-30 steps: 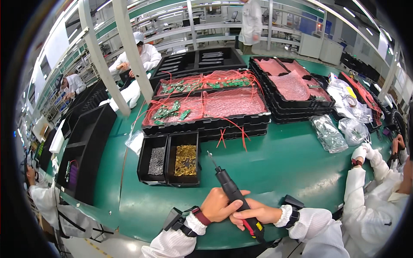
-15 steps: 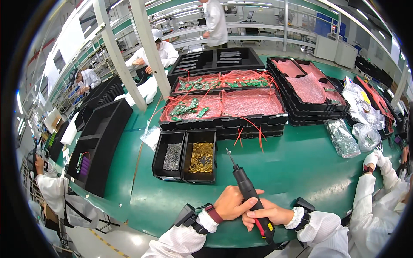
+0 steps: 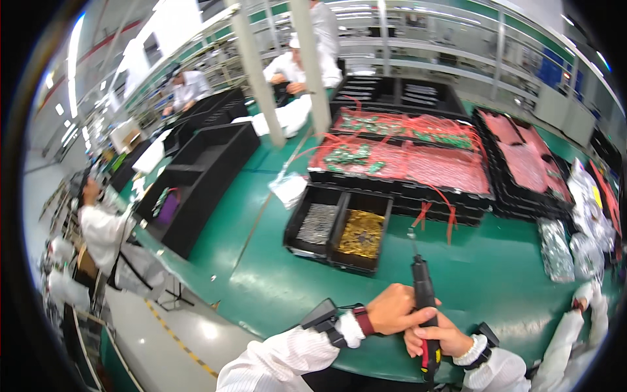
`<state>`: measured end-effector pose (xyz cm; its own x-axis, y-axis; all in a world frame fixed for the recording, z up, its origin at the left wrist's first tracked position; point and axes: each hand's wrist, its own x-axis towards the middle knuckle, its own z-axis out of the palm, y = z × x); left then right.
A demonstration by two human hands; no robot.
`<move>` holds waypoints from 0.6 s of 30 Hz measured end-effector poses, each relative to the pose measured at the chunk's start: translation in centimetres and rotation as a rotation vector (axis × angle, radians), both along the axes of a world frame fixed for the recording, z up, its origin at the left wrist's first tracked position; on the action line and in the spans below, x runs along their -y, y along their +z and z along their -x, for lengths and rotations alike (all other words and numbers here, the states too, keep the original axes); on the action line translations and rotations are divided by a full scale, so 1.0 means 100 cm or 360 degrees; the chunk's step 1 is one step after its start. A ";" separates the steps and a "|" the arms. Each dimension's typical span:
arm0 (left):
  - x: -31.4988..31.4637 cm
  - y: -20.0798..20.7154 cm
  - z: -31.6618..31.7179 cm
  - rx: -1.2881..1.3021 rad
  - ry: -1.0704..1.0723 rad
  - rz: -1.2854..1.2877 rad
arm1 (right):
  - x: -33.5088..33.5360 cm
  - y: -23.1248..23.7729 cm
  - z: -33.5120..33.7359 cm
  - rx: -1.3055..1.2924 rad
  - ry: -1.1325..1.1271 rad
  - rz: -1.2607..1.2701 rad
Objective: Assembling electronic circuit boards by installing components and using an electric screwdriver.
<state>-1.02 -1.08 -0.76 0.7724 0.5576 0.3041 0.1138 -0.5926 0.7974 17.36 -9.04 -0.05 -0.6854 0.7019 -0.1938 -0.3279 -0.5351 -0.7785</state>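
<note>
A black electric screwdriver (image 3: pixel 423 281) with red and yellow marks near its lower end points away from me, its bit toward the far side. My left hand (image 3: pixel 393 310) is closed around its upper body. Lower down on the handle, my right hand (image 3: pixel 443 334) grips it too. Just beyond my left hand stand two black bins side by side. Small silver parts (image 3: pixel 318 224) fill the left bin, and gold-coloured parts (image 3: pixel 360 233) lie in the right one; they are too small to name surely. The bit is above the green table (image 3: pixel 313 297), apart from the bins.
Stacked black trays (image 3: pixel 398 185) with pink bubble wrap, green circuit boards and red wires stand behind the bins. More trays (image 3: pixel 522 206) and clear plastic bags (image 3: pixel 555 248) are at right. A long black tray (image 3: pixel 215 189) lies left. A co-worker's sleeved arms (image 3: pixel 560 346) reach in at right.
The view has swung left, so the table, trays and bins sit farther right in the picture. Both hands keep their hold on the screwdriver, which now points more straight ahead.
</note>
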 end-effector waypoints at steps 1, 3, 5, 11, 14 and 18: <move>0.001 0.000 -0.001 0.0014 0.0007 0.0005 | 0.002 0.004 0.002 0.0008 -0.0048 0.0005; 0.002 0.000 0.001 0.0000 0.0014 0.0037 | 0.002 -0.001 0.004 -0.0037 -0.0020 0.0051; 0.006 0.002 0.008 -0.0038 0.0050 0.0053 | 0.003 -0.002 0.011 -0.0006 -0.0021 0.0067; 0.008 0.004 -0.006 0.0182 0.0030 -0.0050 | 0.010 0.005 0.005 0.0029 -0.0115 -0.0002; -0.001 -0.001 -0.001 0.0088 -0.0019 0.0022 | 0.002 -0.003 0.002 -0.0023 0.0027 -0.0119; -0.003 -0.004 0.003 0.0240 0.0154 0.0255 | -0.007 -0.010 0.017 -0.0008 -0.0096 -0.0195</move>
<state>-1.33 -0.79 -1.16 0.6656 0.6772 0.3136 0.0364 -0.4491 0.8927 15.70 -8.38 -1.05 -0.6422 0.7598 -0.1010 -0.3605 -0.4157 -0.8350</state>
